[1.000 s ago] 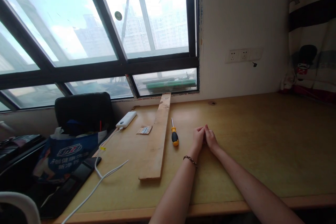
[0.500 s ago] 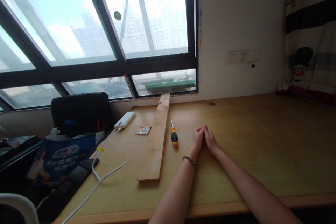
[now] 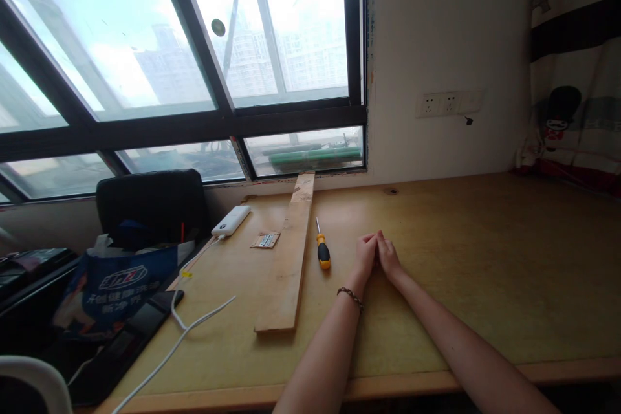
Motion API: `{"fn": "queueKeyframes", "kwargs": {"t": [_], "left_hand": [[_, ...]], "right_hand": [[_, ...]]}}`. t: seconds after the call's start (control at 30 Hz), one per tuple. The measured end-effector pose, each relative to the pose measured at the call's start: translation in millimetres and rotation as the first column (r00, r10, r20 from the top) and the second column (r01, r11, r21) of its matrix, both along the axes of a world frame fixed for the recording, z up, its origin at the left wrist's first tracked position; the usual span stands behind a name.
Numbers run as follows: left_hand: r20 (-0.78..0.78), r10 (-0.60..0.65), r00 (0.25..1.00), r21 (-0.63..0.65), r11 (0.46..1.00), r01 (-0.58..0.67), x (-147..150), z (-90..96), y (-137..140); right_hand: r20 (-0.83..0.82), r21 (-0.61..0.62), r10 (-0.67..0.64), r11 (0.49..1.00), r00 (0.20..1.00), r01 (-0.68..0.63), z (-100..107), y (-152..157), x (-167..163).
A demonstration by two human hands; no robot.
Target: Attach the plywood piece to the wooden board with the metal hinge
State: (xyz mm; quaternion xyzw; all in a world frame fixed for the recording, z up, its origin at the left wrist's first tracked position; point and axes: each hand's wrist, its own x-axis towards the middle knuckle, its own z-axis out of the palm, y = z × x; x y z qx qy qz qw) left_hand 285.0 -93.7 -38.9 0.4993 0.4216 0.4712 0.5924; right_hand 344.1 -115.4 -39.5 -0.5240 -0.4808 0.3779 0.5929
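Note:
My left hand (image 3: 366, 254) and my right hand (image 3: 387, 253) rest together on the wooden table, fingers curled in and touching at the tips. No object shows in either hand, though the space between the palms is mostly hidden. A braided bracelet circles my left wrist. Just left of my hands lies a screwdriver (image 3: 323, 251) with a yellow and black handle, its metal shaft pointing towards the window. Beyond it a long wooden board (image 3: 286, 265) lies flat, its far end at the window. Beside the board's left edge is a small packet of what look like metal pieces (image 3: 265, 240).
A white power bank (image 3: 231, 221) sits at the table's left edge, plugged to a white cable (image 3: 182, 330). Left of the table are a black chair (image 3: 151, 204) and a blue bag (image 3: 116, 288). Wall sockets (image 3: 439, 103) and a curtain (image 3: 563, 77) are behind.

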Motion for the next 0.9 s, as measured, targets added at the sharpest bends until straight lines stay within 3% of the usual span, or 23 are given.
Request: {"fn": "queueKeyframes", "kwargs": {"t": [0.9], "left_hand": [[0.010, 0.011, 1.000, -0.003, 1.000, -0.011, 0.0, -0.4, 1.5]], "right_hand": [[0.009, -0.020, 0.004, 1.000, 1.000, -0.003, -3.2, 1.7, -0.1]]}}
